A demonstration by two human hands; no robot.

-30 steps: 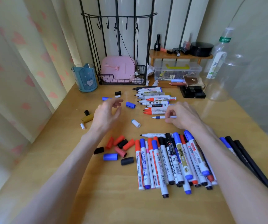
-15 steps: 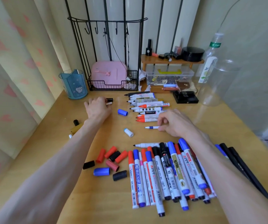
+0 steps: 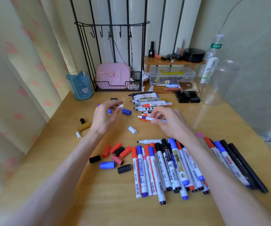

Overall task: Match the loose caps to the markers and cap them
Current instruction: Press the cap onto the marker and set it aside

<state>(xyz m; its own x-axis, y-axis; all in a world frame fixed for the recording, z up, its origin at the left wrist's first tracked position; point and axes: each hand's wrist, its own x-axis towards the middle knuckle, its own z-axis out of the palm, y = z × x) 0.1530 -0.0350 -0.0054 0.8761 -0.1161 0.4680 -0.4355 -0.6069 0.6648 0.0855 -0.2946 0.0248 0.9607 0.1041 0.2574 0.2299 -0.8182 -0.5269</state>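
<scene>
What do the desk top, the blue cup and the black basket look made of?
Desk top: wood or wood-look laminate, smooth, with faint grain lines. Blue cup: translucent glossy plastic, probably; light shows through its wall. Black basket: thin metal wire, apparently dark-coated, in an open grid.

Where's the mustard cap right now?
Head view: the mustard cap lies on the table's left side, beside a small black cap, left of the left hand.

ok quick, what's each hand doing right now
left hand: pinching a small white cap in its fingertips.
right hand: holding a thin blue-tipped marker, uncapped.
</scene>
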